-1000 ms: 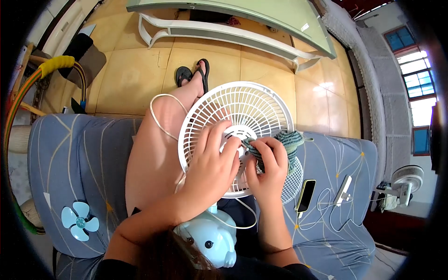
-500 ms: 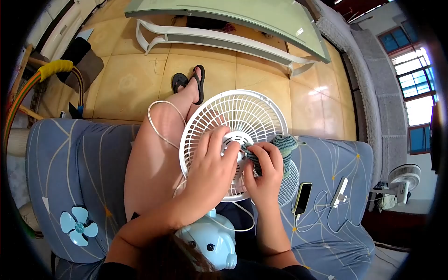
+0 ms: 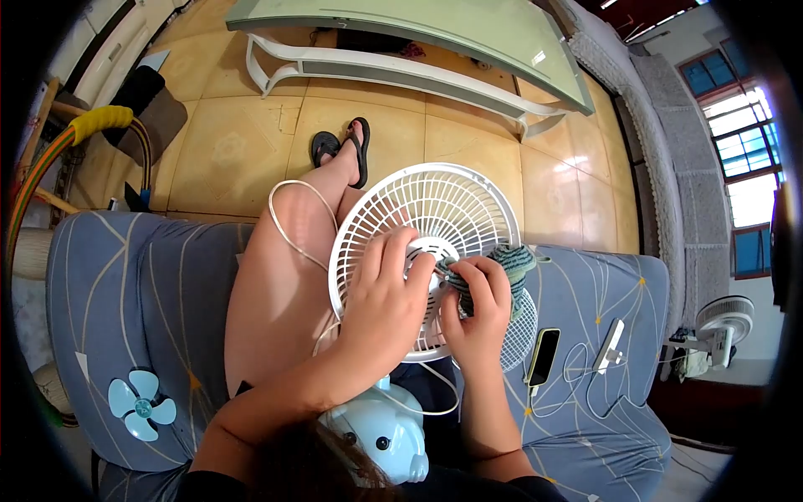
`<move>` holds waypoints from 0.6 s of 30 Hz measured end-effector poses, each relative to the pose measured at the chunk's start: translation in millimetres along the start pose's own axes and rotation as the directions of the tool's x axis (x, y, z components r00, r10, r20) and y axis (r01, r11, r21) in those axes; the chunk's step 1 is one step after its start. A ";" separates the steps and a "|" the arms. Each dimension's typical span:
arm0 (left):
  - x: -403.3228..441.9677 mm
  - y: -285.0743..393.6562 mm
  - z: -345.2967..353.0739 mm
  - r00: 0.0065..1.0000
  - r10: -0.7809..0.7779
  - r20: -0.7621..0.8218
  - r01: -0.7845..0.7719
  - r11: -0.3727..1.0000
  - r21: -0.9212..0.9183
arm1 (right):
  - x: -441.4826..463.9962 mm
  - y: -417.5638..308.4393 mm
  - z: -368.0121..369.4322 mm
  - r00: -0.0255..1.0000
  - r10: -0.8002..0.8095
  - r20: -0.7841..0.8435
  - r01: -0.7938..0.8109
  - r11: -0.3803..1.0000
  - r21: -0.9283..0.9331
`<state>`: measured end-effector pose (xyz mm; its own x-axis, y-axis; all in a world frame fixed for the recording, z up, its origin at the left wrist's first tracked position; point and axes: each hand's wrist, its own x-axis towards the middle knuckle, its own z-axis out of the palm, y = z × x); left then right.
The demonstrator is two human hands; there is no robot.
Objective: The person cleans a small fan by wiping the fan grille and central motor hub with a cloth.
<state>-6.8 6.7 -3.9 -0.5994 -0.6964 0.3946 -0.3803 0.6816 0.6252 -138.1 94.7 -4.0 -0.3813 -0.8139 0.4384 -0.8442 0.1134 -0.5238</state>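
From my distant seat, I see a light-blue pig-shaped body [image 3: 393,439] nearest the camera, just below the white fan grille [image 3: 431,219] held over the person's lap. At the grille's hub [image 3: 437,248], the right hand [image 3: 478,305] pinches a striped green cloth [image 3: 512,263] while the left hand [image 3: 378,293] lays its fingers there, whether gripping I cannot tell; I judge cloth work at the hub the step in hand, the next move calling for a steady grille. Beyond stands a green-topped table [image 3: 468,21].
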 end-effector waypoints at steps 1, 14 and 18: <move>0.0 0.0 0.6 1.000 0.000 0.001 0.000 1.000 0.005 | -0.1 -0.1 0.3 1.000 0.002 -0.002 -0.002 1.000 0.004; -0.5 1.7 6.0 0.999 0.028 0.023 -0.030 0.993 0.118 | -2.5 2.9 0.9 0.999 0.035 0.015 -0.036 0.999 0.035; -0.9 1.7 5.7 0.999 0.033 0.019 -0.035 0.993 0.109 | -2.6 2.1 0.8 1.000 0.023 0.007 -0.023 0.999 0.025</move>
<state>-10.9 9.7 -7.1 -0.6251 -0.6691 0.4020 -0.4335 0.7258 0.5341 -138.5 96.7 -6.8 -0.3977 -0.8151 0.4213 -0.8255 0.1175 -0.5520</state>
